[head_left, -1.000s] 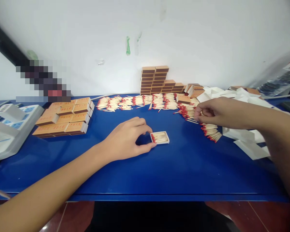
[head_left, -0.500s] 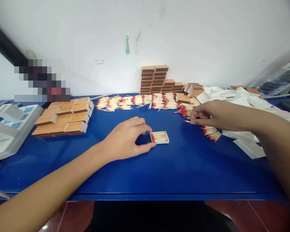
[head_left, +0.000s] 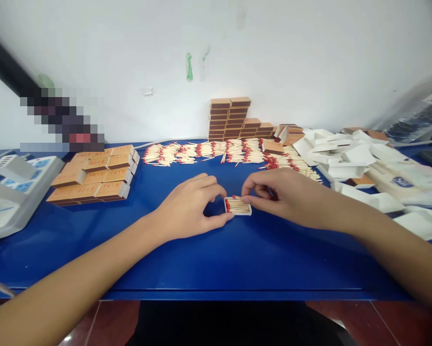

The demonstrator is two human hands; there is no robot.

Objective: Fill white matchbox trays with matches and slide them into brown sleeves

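A small white matchbox tray [head_left: 239, 213] lies on the blue table, holding a layer of red-tipped matches [head_left: 237, 206]. My left hand [head_left: 192, 204] grips the tray's left end between thumb and index finger. Over the tray's right end, my right hand [head_left: 278, 194] pinches a match [head_left: 236, 197], its red head pointing left above the others. Behind the hands, loose matches [head_left: 216, 150] spread in a long band, with part of the pile at the right hidden by my right hand.
Closed matchboxes [head_left: 104, 175] are stacked at the left beside a power strip [head_left: 28, 192]. More matchboxes [head_left: 230, 117] stand against the wall. Empty white trays [head_left: 349, 161] heap at the right, near a plastic packet [head_left: 406, 180]. The table's front edge [head_left: 216, 294] runs below my hands.
My right hand has moved left from the loose match pile to the tray, carrying a match. My left hand stays on the tray's left end.
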